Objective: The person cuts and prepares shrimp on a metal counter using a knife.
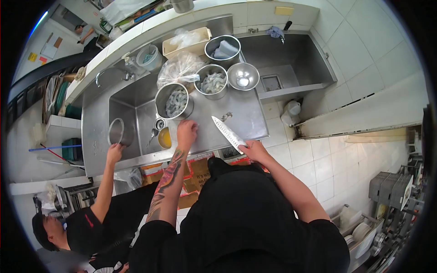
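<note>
My right hand (253, 150) grips the handle of a large kitchen knife (226, 133), its dimpled blade angled up and left over the steel counter. My left hand (187, 131) is closed near the counter's front, with its fingers curled; anything inside them is hidden. Just beyond it stands a steel pot (176, 102) of peeled shrimp. A second pot (211, 83), further right, also holds shrimp. Small dark scraps (226, 116) lie on the counter beyond the blade. Beside my left hand, a small bowl (165, 137) contains yellow liquid.
At left, a co-worker's hand (115, 152) holds a steel container (119, 132) by the sink (129, 107). A plastic bag (181, 68), an empty steel bowl (243, 76) and a deep pot (222, 49) stand behind. Another sink (291, 59) is at back right.
</note>
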Demonstrator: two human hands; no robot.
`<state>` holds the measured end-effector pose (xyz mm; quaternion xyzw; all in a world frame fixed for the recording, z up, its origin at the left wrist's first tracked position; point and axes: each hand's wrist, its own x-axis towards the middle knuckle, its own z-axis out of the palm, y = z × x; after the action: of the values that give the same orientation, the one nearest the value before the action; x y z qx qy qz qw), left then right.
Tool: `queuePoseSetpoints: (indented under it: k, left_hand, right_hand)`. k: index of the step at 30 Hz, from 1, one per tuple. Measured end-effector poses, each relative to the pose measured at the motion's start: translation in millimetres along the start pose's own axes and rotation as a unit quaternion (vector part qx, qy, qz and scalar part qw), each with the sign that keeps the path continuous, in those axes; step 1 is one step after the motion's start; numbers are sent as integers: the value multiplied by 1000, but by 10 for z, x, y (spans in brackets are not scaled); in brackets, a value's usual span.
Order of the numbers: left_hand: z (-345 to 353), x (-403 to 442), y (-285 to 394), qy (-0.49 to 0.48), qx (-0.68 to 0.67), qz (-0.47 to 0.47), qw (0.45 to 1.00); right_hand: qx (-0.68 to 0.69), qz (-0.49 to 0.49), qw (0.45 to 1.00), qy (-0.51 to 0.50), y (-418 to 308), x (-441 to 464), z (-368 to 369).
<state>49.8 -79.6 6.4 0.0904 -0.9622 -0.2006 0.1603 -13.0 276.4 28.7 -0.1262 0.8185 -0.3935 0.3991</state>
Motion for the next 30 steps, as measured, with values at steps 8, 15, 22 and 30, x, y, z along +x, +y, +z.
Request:
queuePoseSetpoints:
  k: [8,15,22,30]
  left_hand:
    - [315,122,497,7,-92,31,995]
    - [322,98,466,7,-103,23,994]
    - [341,79,507,30,-89,6,996]
    - [296,12,597,-5,-43,-85,995]
  right_hand:
    - [4,-35,999,31,-75,105,56]
    - [26,0,1000,9,-228,21,27]
    - [32,-5,999,-32,-63,-64,72]
    - [33,-12,999,-10,34,32,144]
